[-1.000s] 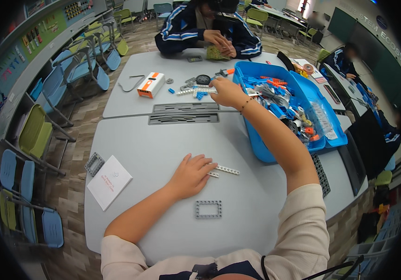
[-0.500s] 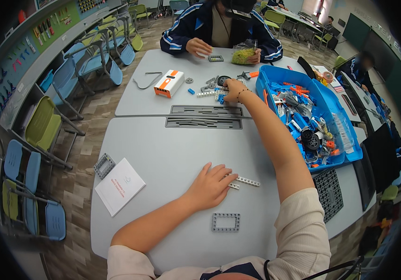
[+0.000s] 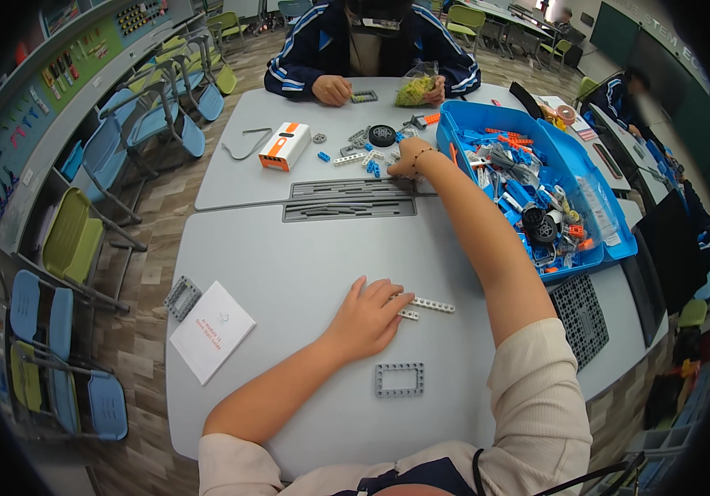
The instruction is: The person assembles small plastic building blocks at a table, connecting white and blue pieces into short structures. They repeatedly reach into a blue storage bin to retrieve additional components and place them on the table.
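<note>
My left hand (image 3: 365, 318) lies flat on the grey table with its fingers stretched out. Its fingertips rest over two white studded beams (image 3: 433, 305), whose right ends stick out past the fingers. Below it lies a grey rectangular frame (image 3: 399, 394). My right arm reaches far across the table, and my right hand (image 3: 413, 159) is down beside a small pile of parts. Its fingers are mostly hidden by the back of the hand. Around it are a black wheel (image 3: 382, 135), small blue pieces (image 3: 373, 169) and a short white beam (image 3: 349, 159).
At right stands an open blue bin (image 3: 574, 273) full of mixed parts. Grey rods fill the tray (image 3: 349, 212) mid-table. A white-orange box (image 3: 285, 147), a booklet (image 3: 212, 332) and another grey frame (image 3: 182, 298) lie left. Opposite, a person holds a bag (image 3: 415, 89) of yellow-green pieces.
My right hand has shifted slightly right, off the black wheel, which now shows fully. The left hand stays over the beams. The person opposite has lowered a hand beside a grey frame.
</note>
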